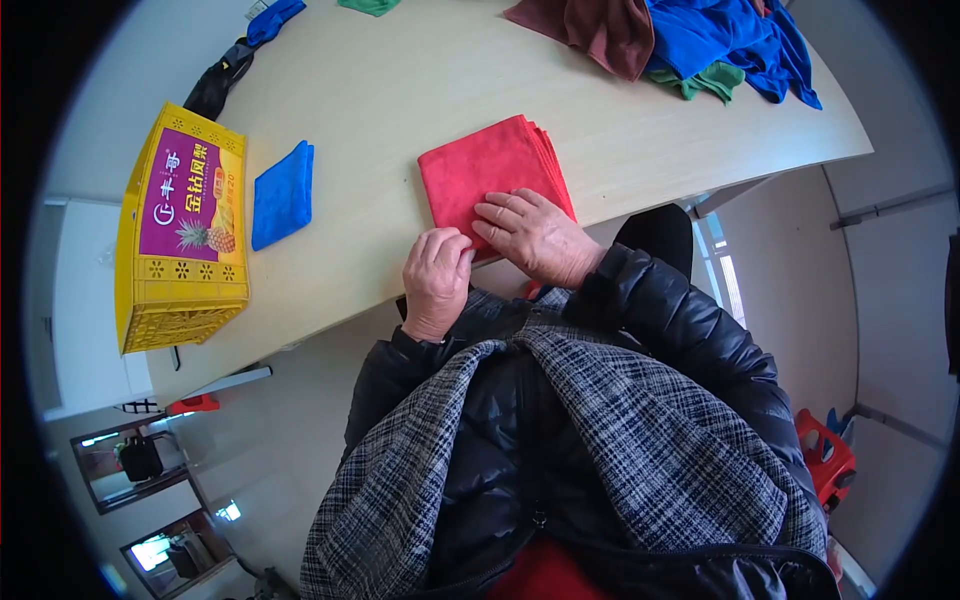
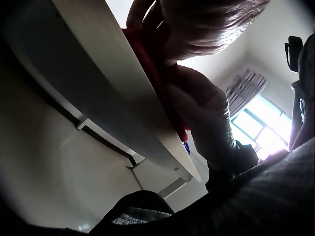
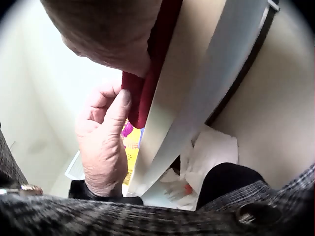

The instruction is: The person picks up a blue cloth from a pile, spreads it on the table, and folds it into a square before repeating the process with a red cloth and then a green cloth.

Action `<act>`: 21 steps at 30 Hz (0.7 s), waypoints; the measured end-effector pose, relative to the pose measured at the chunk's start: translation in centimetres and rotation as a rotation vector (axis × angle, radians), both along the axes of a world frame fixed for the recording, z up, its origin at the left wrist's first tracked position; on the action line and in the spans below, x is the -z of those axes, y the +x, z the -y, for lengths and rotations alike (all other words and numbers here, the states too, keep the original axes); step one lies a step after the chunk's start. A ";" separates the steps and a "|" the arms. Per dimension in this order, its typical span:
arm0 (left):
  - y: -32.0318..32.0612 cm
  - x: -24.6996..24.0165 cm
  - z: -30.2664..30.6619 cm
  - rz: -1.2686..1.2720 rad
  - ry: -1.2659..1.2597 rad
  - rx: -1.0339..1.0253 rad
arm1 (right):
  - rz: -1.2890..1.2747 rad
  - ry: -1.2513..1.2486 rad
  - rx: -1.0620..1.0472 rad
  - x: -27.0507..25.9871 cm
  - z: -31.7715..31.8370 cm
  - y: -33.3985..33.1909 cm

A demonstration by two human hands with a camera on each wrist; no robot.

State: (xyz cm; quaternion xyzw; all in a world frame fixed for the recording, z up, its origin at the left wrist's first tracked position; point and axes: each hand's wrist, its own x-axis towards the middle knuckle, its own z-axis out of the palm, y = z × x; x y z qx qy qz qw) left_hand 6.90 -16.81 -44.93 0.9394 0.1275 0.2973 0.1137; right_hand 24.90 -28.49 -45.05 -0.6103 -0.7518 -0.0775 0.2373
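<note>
A red cloth (image 1: pixel 480 165), folded into a layered square, lies at the near edge of the table. My left hand (image 1: pixel 437 275) is at its near left corner; in the right wrist view the thumb and curled fingers of that left hand (image 3: pixel 106 142) pinch the edge of the red cloth (image 3: pixel 142 93). My right hand (image 1: pixel 540 238) rests on top of the cloth near its front edge, fingers extended toward the left. In the left wrist view, the cloth (image 2: pixel 147 56) shows dark between the hands and the tabletop.
On the table (image 1: pixel 370 100), a folded blue cloth (image 1: pixel 284 197) lies left of the red one, beside a yellow crate (image 1: pixel 190 290) with a purple label. Blue cloths (image 1: pixel 720 40), a brown cloth (image 1: pixel 600 35) and a green cloth (image 1: pixel 712 80) are heaped at the far right.
</note>
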 end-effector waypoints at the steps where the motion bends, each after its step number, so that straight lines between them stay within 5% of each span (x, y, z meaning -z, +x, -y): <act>1: 0.0 0.1 0.0 0.007 -0.011 -0.004 | 0.002 0.001 0.000 0.0 0.1 0.2; 21: 1.5 -0.9 1.0 -0.204 0.266 -0.078 | -0.029 0.109 -0.014 -0.3 1.3 1.4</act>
